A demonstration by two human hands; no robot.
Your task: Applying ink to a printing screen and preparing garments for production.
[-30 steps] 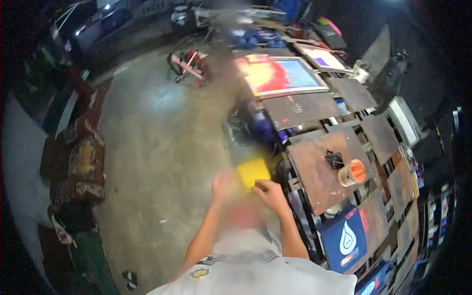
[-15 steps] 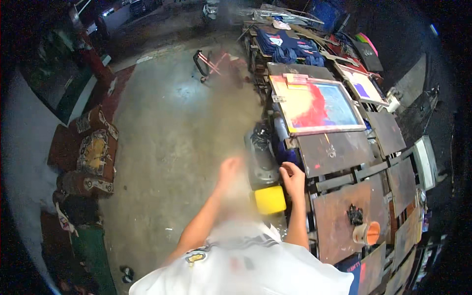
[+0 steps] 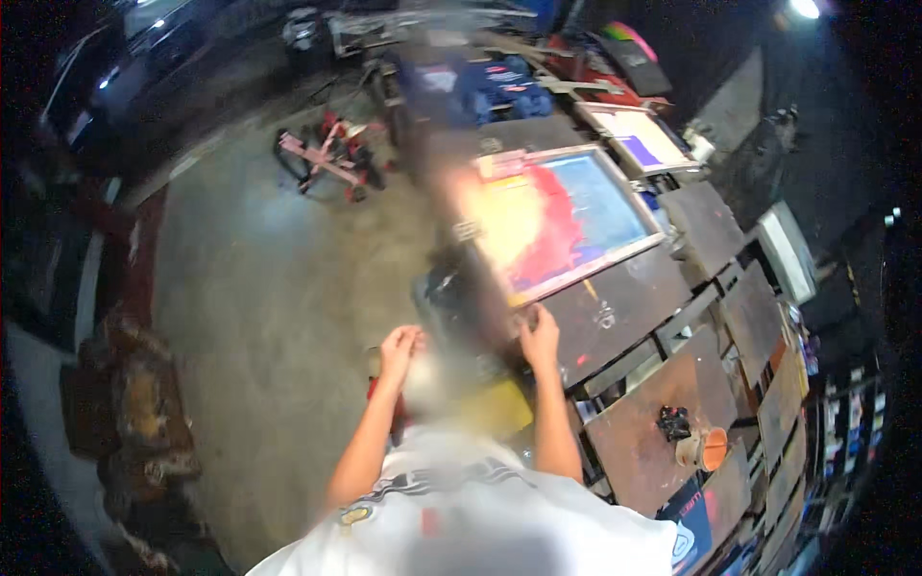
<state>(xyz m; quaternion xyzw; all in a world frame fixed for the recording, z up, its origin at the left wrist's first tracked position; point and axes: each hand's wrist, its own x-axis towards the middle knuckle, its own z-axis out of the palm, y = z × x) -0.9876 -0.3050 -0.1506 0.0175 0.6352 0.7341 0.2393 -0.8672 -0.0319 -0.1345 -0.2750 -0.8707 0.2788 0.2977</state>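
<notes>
My left hand (image 3: 399, 353) hangs over the concrete floor, its fingers loosely bent and nothing visible in it. To its right, my right hand (image 3: 540, 338) is raised by the near left corner of a framed printing screen (image 3: 615, 261), thumb and fingers a little apart. I see nothing in that hand; whether it touches the frame I cannot tell. Yellow, red and blue ink covers the screen's mesh, and a dark flat board (image 3: 648, 293) shows beneath its near edge. Between my forearms, a yellow object (image 3: 504, 405) is partly lost in a blur.
Another screen (image 3: 639, 144) with purple ink lies farther back, near folded navy garments (image 3: 509, 91). An orange-lined pot (image 3: 711, 448) and a crumpled black thing (image 3: 674, 420) sit on a nearer board. A pink-framed bicycle (image 3: 331, 158) stands far left; a patterned armchair (image 3: 144, 403) is at left.
The view has turned, so the boards and screens appear farther left and more of the bicycle shows. My hands are farther apart; the right one is now closer to the screen's near corner.
</notes>
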